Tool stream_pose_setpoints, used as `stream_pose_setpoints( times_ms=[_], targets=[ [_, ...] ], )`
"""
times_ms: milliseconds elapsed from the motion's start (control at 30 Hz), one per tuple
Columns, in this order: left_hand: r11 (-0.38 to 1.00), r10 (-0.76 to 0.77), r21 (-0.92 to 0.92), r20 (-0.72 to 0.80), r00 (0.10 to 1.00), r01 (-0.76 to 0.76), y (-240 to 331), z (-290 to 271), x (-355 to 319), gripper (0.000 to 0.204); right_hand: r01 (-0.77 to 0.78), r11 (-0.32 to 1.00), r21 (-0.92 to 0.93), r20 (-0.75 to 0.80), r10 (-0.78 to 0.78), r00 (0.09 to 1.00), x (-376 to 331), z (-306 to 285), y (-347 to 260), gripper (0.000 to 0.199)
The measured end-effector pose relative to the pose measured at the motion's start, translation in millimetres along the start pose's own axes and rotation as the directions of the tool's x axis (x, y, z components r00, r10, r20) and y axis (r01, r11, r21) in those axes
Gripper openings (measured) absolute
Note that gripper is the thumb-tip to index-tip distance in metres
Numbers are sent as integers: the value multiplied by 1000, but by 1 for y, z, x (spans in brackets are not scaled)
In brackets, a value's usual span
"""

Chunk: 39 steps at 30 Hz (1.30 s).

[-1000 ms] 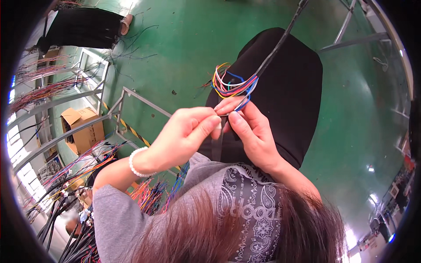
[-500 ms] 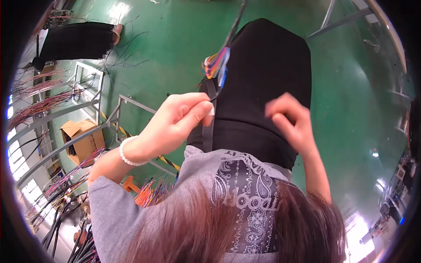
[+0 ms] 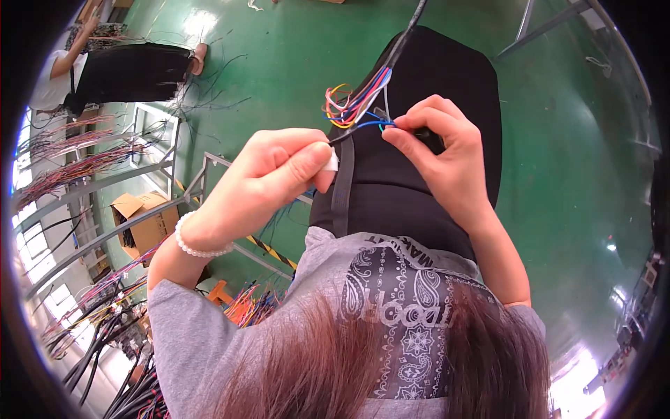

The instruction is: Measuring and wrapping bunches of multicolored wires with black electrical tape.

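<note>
A black sheathed cable comes down from the top of the view and fans out into several coloured wires, some looped to the left. My left hand pinches a thin black sleeved strand of it between thumb and forefinger. A small white piece shows at those fingertips; what it is cannot be made out. Blue wires run from the strand to my right hand, whose thumb and forefinger are closed on them. A dark patch shows inside the right hand's curl, too unclear to name.
Black-clad legs lie beneath the wires, over a green floor. At left are metal frames with hanging wire bundles, an open cardboard box and an orange object. Another person stands at far left.
My right hand has moved up and left and taken hold of the blue wires. The coloured wires have spread out. My left hand keeps its pinch, slightly shifted.
</note>
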<state>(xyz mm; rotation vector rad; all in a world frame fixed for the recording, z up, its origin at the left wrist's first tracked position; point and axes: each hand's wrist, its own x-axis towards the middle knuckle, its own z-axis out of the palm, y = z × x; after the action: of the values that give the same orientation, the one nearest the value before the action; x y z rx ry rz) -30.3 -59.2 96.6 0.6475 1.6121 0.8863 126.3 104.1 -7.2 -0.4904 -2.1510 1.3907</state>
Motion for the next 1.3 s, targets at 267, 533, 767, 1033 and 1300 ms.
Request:
stream_pose_setpoints(
  times_ms=[267,533,767,1033,1300],
  targets=[
    [933,221,319,-135,966,-169,-10,-24,25,29,-767,350,538,649,409,641,12,-20,-13,20],
    [104,968,916,-4,251,-388,-62,10,26,26,-824,204,528,712,422,561,20,16,2,27],
    [900,413,323,-407,815,-294,-54,10,60,16,-718,516,466,593,421,687,25,29,-8,20],
    [954,189,-142,-404,895,-265,-56,11,66,18,-604,653,457,360,485,797,45,27,-1,14],
    [910,87,-333,-431,898,-247,-63,8,73,19,-663,604,442,311,591,745,57,24,27,19]
  ],
)
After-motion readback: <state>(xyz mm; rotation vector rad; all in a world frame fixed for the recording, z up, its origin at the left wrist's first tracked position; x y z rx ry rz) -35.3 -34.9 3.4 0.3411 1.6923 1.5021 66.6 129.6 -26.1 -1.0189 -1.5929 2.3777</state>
